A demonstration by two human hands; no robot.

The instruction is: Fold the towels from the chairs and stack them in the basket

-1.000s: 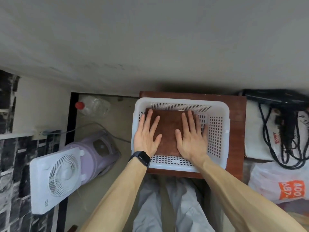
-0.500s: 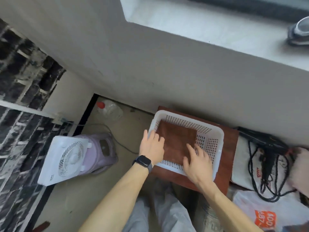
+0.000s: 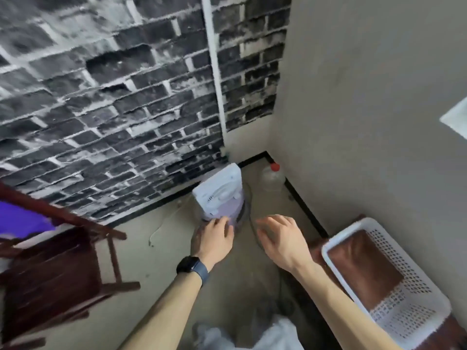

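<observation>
The beige floor (image 3: 161, 294) carries a white box fan (image 3: 219, 188) standing against a lilac appliance (image 3: 227, 210) near the wall, a clear bottle (image 3: 271, 180) with a red cap in the corner, and a thin white cable (image 3: 161, 228). A dark wooden chair (image 3: 50, 274) stands at the left, with a blurred purple cloth (image 3: 22, 218) on it. At the right, a brown wooden surface (image 3: 316, 251) bears a white basket (image 3: 429, 322) holding a folded brown towel (image 3: 361, 271).

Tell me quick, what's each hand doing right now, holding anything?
Left hand: open, fingers loosely curled, holding nothing.
Right hand: open, fingers relaxed, holding nothing.
</observation>
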